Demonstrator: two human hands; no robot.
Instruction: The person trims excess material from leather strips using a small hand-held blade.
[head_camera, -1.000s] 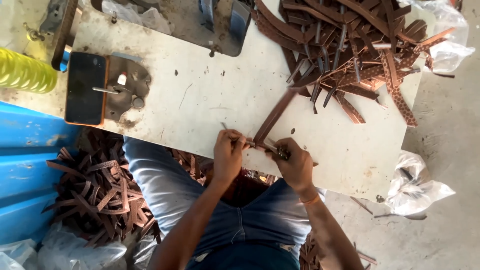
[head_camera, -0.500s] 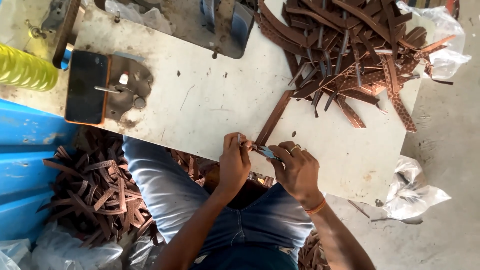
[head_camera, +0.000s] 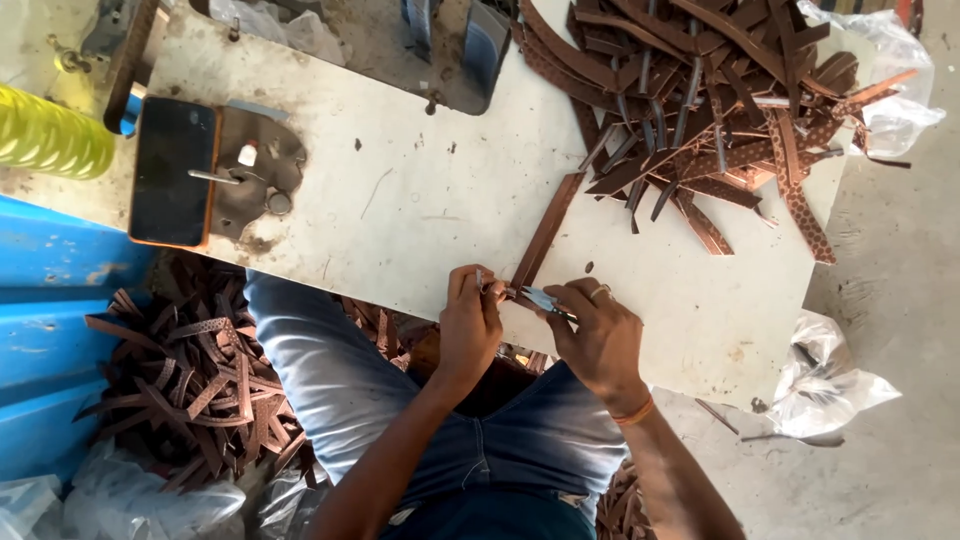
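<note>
The white worktable (head_camera: 420, 210) fills your view, with a heap of brown straps (head_camera: 720, 100) at 1 o'clock. One brown strap (head_camera: 545, 235) lies near centre, its near end pinched by your left hand (head_camera: 468, 325). Your right hand (head_camera: 598, 335) pinches a small metal tool (head_camera: 540, 299) (tip at the strap's end).
</note>
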